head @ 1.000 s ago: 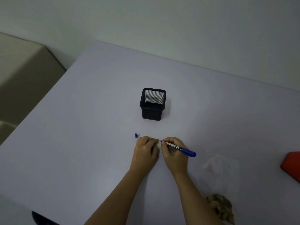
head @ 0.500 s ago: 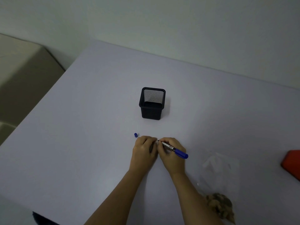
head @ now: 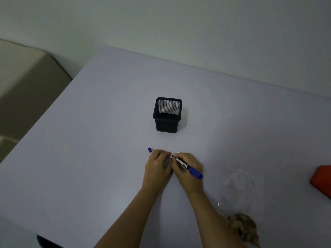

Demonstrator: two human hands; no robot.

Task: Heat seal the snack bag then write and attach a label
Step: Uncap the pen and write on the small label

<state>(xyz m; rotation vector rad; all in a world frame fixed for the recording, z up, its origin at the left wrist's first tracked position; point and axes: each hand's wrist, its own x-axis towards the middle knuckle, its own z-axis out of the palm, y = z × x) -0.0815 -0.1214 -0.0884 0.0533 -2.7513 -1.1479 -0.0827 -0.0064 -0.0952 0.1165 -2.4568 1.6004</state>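
Note:
My right hand [head: 188, 169] grips a blue pen [head: 189, 169], its tip pointing up-left at a small white label [head: 173, 155] on the table. My left hand [head: 158, 163] is curled beside it, fingertips pressing on the label, which is mostly hidden under both hands. The pen's blue cap [head: 149, 149] lies just left of my left hand. A clear snack bag [head: 240, 194] with brown snacks [head: 243, 228] at its near end lies to the right of my right arm.
A black mesh pen holder [head: 168, 115] stands empty beyond my hands. A red object [head: 322, 179] is cut off at the right edge. The pale table [head: 89, 140] ends at the left beside beige furniture [head: 23, 83].
The pen has tilted and slid a little left, its back end closer to my hand. My two hands have drawn together over the label.

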